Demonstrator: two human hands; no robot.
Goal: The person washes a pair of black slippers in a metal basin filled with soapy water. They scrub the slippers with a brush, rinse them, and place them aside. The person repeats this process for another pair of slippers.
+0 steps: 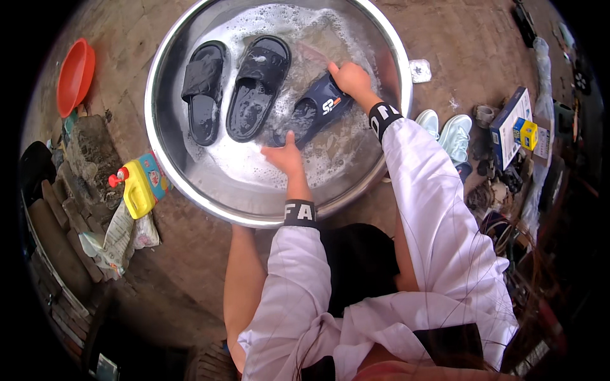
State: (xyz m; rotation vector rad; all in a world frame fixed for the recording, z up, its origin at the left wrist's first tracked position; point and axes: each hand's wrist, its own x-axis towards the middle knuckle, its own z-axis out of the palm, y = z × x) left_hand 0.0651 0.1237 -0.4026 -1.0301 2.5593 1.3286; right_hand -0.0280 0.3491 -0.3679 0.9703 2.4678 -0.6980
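Note:
A wide steel basin (394, 143) holds sudsy water. Two black slide sandals (204, 117) (259, 71) lie side by side in its left half. My right hand (351, 82) grips the upper end of a navy slide (329, 117), angled across the basin's right half, with white lettering and an orange mark on it. My left hand (284, 159) is at that slide's lower end, thumb and fingers spread in the suds; the fingertips are partly hidden by foam.
A red plastic bowl (76, 76) and a yellow jug with red cap (140, 189) are left of the basin, beside rubble and bricks. At right stand pale sneakers (456, 136), boxes (508, 127) and assorted clutter. My legs are below the basin.

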